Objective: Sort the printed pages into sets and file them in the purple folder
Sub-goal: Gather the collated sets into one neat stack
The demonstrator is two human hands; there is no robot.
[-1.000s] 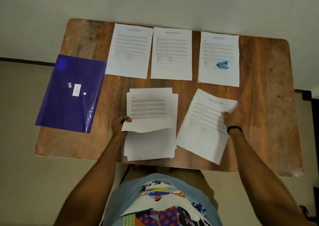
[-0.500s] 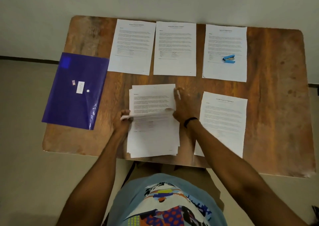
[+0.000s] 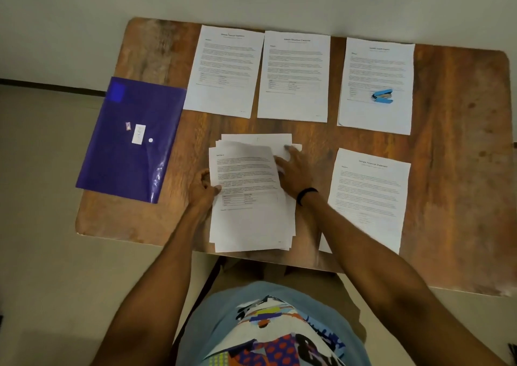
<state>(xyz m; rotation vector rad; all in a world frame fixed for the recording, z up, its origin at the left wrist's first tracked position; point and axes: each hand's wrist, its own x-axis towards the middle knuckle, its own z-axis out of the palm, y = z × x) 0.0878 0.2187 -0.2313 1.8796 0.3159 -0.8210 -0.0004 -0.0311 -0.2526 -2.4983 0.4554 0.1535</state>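
A stack of printed pages (image 3: 251, 220) lies at the table's front middle. My left hand (image 3: 202, 191) pinches the left edge of its top page (image 3: 243, 170), thumb on top, and the page's far end curls up slightly. My right hand (image 3: 293, 170) rests with spread fingers on the stack's upper right, beside that page's right edge. The purple folder (image 3: 131, 139) lies closed at the table's left edge, partly overhanging it. Three single pages sit in a row at the back (image 3: 223, 69), (image 3: 293, 74), (image 3: 376, 66). Another page (image 3: 369, 195) lies at the front right.
A blue stapler (image 3: 382, 96) sits on the back right page. The wooden table (image 3: 461, 170) stands against a pale wall, with bare wood at its far right. The front right page hangs a little over the table's near edge.
My right hand laid a page at the front right, then came back to the stack. The top page, bent upward earlier, now lies flatter under my left thumb.
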